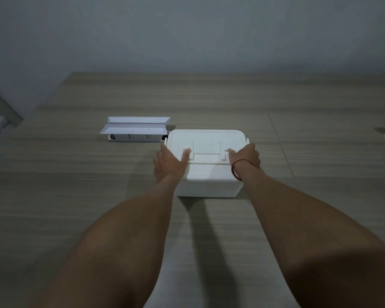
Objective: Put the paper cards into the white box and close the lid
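head view: the white box (207, 172) sits at the centre of the frame on the wood-grain surface (76, 196), its lid (206, 141) lying flat on top. the left hand (168, 162) is spread against the box's left side, fingers apart, with the thumb (186, 153) laid over the lid's front edge; it presses rather than clamps. the right hand (246, 156), a red string (236, 170) round its wrist, is curled around the upper right corner of the box, its thumb resting on the lid near the front. no paper cards can be seen anywhere, so they are probably inside already, though the closed lid hides that.

the step in hand looks like the last one, pressing the lid home. the next move would call for even downward pressure from both thumbs at the front edge, checking that the rim seats all round.

the box is plain matte white with rounded corners, and its lid has a raised central panel and two recessed slots. at the upper left, just beside the box, lies a white power strip (136, 137) with an open tray (135, 127) above it.
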Motion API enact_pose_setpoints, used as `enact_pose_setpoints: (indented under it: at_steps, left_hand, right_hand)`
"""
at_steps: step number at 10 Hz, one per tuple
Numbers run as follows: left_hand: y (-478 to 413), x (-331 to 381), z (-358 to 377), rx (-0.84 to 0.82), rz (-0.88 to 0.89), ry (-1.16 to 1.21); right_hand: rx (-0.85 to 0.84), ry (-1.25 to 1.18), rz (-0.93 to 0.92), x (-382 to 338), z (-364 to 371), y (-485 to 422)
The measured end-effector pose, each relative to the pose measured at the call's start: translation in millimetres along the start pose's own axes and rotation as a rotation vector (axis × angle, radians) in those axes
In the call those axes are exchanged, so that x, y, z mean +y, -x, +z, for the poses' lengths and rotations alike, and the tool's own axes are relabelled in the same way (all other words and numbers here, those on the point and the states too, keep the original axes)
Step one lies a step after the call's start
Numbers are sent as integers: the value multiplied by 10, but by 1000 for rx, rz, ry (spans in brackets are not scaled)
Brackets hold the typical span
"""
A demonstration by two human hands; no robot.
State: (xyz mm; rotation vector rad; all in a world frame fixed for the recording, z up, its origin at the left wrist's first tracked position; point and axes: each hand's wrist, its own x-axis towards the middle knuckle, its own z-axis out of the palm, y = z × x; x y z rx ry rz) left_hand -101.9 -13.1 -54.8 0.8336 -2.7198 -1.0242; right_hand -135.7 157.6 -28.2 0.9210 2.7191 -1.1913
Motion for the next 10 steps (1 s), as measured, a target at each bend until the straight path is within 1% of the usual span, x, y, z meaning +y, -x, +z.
enact_pose_setpoints:
  at_steps: [3, 4, 5, 6, 7, 8, 9, 10]
  left_hand:
    - [-802, 256, 134, 27, -7, -14]
    - [-880, 305, 166, 40, -2, -43]
    - [-882, 302, 162, 5, -19, -66]
    - [-821, 286, 77, -35, -26, -78]
    - [-566, 216, -60, -39, 10, -125]
    - [-191, 84, -212, -42, 78, -106]
    - [225, -162, -358, -76, 170, -114]
    - [626, -442, -339, -155, 173, -196]
  right_hand:
    - [-11, 16, -22, -543, 327, -603]
    - [-16, 21, -5, -609, 363, -710]
    - [-26, -7, 21, -635, 353, -716]
    - [-55, -4, 7, -608, 289, -619]
    - [-98, 21, -63, -465, 147, -399]
    - [-116, 103, -194, -275, -42, -65]
    - [-186, 172, -321, -19, -137, 318]
    - [-246, 240, -366, 388, -46, 658]
